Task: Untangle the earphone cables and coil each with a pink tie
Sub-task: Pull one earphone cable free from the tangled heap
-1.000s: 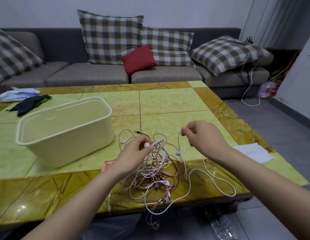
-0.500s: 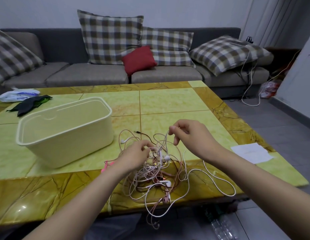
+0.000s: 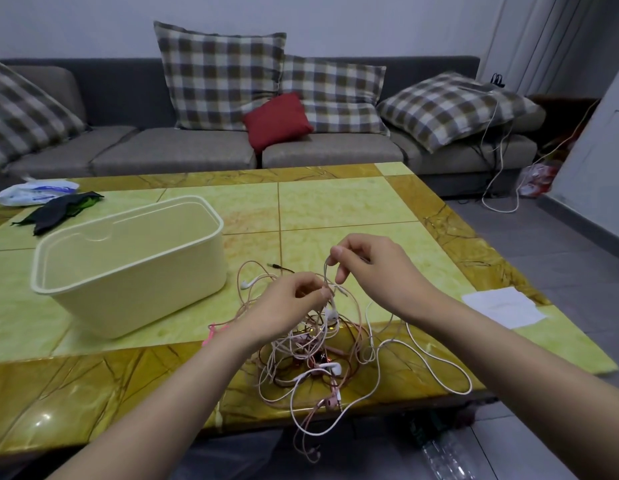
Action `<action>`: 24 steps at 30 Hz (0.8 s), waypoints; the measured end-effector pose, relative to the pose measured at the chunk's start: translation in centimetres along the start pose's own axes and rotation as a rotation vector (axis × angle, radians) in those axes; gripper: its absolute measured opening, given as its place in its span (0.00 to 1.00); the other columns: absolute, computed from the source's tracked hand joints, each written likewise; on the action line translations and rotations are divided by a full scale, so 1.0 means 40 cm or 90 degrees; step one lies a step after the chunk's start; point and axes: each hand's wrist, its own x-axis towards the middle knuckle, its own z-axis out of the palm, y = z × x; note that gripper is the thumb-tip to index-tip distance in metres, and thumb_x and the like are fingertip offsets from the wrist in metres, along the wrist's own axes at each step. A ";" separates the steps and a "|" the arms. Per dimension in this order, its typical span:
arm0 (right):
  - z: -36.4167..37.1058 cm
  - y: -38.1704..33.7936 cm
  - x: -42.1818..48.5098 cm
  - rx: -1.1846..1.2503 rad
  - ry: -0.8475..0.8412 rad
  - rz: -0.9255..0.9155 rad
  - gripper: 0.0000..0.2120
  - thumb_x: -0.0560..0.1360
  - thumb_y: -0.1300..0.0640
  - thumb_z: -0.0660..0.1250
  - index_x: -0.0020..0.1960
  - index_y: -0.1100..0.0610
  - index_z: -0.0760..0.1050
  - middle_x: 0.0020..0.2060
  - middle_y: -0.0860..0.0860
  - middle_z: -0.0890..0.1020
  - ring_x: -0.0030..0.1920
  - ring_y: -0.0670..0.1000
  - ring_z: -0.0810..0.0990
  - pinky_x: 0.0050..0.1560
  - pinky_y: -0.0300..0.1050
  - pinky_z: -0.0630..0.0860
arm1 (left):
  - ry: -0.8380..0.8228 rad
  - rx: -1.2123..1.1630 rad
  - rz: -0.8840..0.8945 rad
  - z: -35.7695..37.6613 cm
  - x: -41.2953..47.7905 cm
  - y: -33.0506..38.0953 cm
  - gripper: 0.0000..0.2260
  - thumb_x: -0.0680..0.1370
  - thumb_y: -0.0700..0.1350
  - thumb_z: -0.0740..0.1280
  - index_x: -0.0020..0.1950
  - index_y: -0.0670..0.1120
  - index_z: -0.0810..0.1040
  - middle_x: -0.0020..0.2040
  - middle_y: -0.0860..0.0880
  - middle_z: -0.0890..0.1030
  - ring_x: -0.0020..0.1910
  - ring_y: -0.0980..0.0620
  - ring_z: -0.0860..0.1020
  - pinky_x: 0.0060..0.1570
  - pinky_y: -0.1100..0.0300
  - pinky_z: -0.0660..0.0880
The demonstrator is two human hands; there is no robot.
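Earphone cables [image 3: 311,344]: several, white and pink, in one knotted heap on the table [image 3: 335,209]. The heap lies directly beneath both hands and nearer than them, with loops spilling over the near edge. Left hand [image 3: 290,303]: fingers curled, pinching a strand at the top of the heap. Right hand [image 3: 373,271]: just beyond and to the right of the left, thumb and forefinger pinching what looks like the same pale strand, raised between the two hands. Pink tie [image 3: 216,332]: on the table just left of the left wrist, partly hidden, not in use. Cream box [image 3: 128,265]: near, to the left of the left hand. White paper [image 3: 505,306]: well to the right of the right hand. Progress, as I judge it: early. No cable lies free, none is coiled, none is tied. Left to do: separate every cable, coil each, bind each with a tie.
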 end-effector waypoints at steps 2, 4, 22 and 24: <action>0.001 0.005 -0.002 -0.006 0.005 0.006 0.12 0.79 0.54 0.60 0.41 0.53 0.79 0.28 0.45 0.80 0.29 0.39 0.72 0.34 0.34 0.68 | 0.011 0.037 -0.011 0.008 0.003 -0.020 0.07 0.77 0.45 0.67 0.39 0.48 0.78 0.35 0.50 0.76 0.31 0.58 0.70 0.32 0.66 0.67; -0.001 0.011 -0.002 -0.033 0.017 0.009 0.13 0.79 0.53 0.60 0.40 0.51 0.78 0.29 0.44 0.80 0.29 0.41 0.72 0.38 0.40 0.71 | 0.043 0.101 -0.029 0.010 0.005 -0.035 0.06 0.75 0.46 0.69 0.39 0.49 0.77 0.34 0.53 0.76 0.29 0.60 0.70 0.31 0.65 0.67; -0.029 0.084 0.006 -0.143 0.115 0.133 0.13 0.80 0.54 0.56 0.41 0.51 0.76 0.29 0.45 0.80 0.33 0.43 0.77 0.36 0.44 0.70 | 0.229 0.179 -0.112 -0.043 0.019 -0.093 0.13 0.77 0.46 0.65 0.35 0.47 0.65 0.31 0.50 0.72 0.34 0.47 0.72 0.34 0.56 0.65; -0.032 0.088 0.002 -0.131 0.086 0.133 0.13 0.80 0.54 0.57 0.39 0.49 0.75 0.29 0.45 0.81 0.38 0.46 0.80 0.42 0.46 0.74 | 0.208 0.200 -0.145 -0.050 0.022 -0.104 0.10 0.76 0.45 0.66 0.38 0.47 0.68 0.35 0.50 0.74 0.38 0.48 0.73 0.37 0.55 0.69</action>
